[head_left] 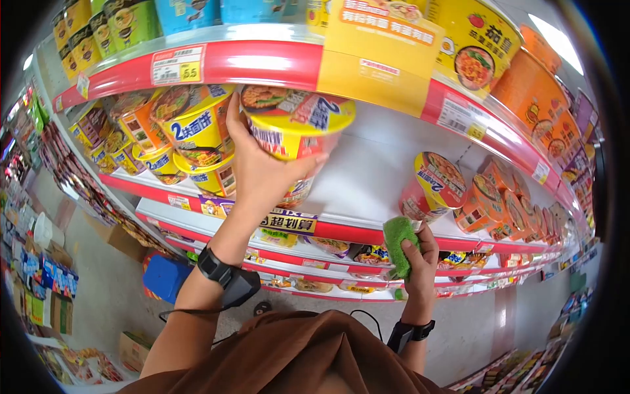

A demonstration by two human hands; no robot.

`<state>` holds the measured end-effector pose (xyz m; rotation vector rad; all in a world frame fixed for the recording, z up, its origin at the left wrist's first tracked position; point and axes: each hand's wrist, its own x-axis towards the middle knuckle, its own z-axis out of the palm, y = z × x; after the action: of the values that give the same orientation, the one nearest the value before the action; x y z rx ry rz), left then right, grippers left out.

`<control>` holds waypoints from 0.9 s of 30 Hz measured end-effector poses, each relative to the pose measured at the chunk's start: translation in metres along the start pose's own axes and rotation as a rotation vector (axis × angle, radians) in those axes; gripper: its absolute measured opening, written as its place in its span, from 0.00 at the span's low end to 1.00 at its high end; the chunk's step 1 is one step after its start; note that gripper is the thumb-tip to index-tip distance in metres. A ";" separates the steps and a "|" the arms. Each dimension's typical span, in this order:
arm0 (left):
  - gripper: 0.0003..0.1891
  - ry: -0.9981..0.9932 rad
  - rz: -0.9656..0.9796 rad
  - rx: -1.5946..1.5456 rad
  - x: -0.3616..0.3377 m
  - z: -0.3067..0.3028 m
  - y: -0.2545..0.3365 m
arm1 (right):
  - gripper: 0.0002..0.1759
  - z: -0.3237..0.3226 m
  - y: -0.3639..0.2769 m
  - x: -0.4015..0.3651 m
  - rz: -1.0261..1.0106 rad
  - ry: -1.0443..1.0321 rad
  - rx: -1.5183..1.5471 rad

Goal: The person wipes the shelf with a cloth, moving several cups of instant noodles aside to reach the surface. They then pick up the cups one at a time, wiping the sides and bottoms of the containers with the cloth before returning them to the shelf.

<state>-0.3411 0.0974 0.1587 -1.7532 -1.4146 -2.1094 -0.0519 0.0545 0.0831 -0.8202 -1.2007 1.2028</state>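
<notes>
My left hand (262, 157) is closed around a yellow and pink instant noodle bowl (302, 128), tilted just below the red shelf edge. Beneath it part of another bowl (298, 192) shows, the rest hidden by my hand. In my right hand (420, 256) is a folded green cloth (399, 243), gripped in front of the lower shelf's front edge. Close above that cloth, a red and yellow noodle bowl (433, 187) stands on the white shelf (367, 177). Stacked yellow noodle bowls (197, 134) sit just left of my left hand.
Orange noodle bowls (489, 203) line the shelf at the right. A red price rail (262, 65) and a yellow promotional card (377, 56) hang over the shelf opening. Lower shelves hold packaged goods. A blue stool (167, 277) stands on the floor at the left.
</notes>
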 end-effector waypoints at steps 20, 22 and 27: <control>0.61 -0.642 0.270 -0.158 -0.083 0.004 0.031 | 0.16 0.048 -0.095 0.018 -0.575 -0.074 -0.656; 0.61 -0.679 0.329 -0.102 -0.077 0.004 0.038 | 0.17 0.062 -0.088 0.026 -0.760 -0.241 -0.786; 0.61 -0.563 0.332 -0.013 -0.070 -0.001 0.037 | 0.17 0.074 -0.086 0.003 -0.659 -0.601 -0.709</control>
<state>-0.2965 0.0417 0.1246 -2.5069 -1.0773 -1.5265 -0.1033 0.0297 0.1814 -0.4725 -2.2459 0.4540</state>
